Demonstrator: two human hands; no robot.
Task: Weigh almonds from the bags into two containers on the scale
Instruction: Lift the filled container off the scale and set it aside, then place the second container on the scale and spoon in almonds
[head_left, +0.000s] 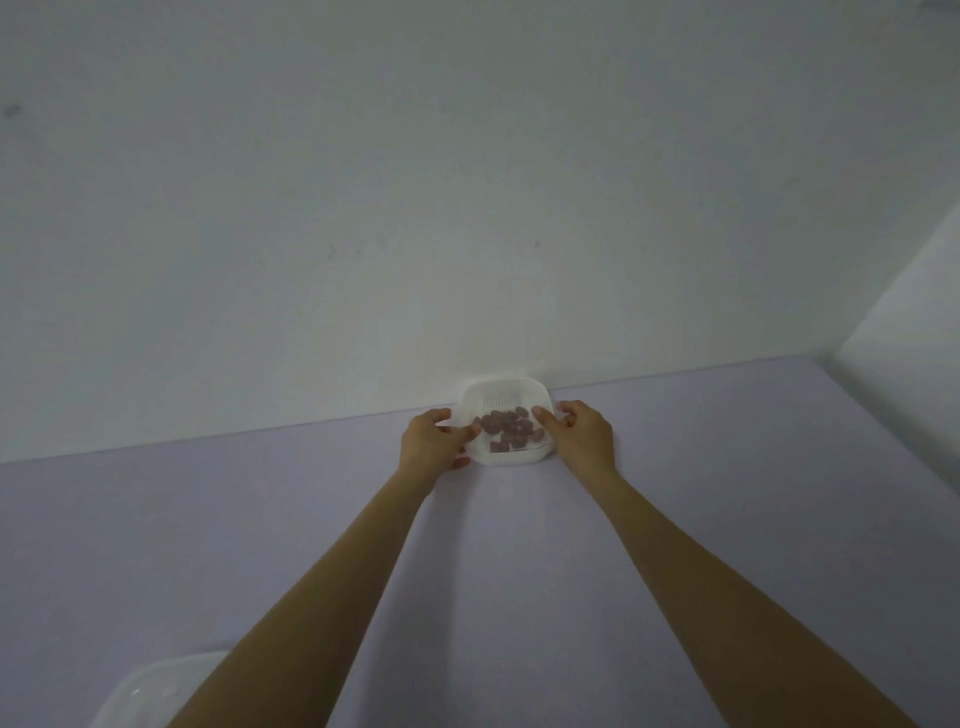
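A pale wall (467, 182) fills the upper half of the view, with a corner turning in at the right. Below it lies a lavender table (727, 493), its far edge meeting the wall. Two bare forearms reach forward across the table. At the bottom left a white rounded piece of plastic (150, 691) is cut off by the frame edge and partly covered by the left forearm, so what it is cannot be told. The white container (506, 457) sits at the table's far edge, touching or just beside the wall. The left hand (434, 439) grips its left side, fingers curled round the wall and thumb on the rim; the right hand (582, 434) holds the right side the same way. Short vertical marks on its far inner wall are too blurred to read. Brown almonds (509, 428) lie in a loose heap inside.
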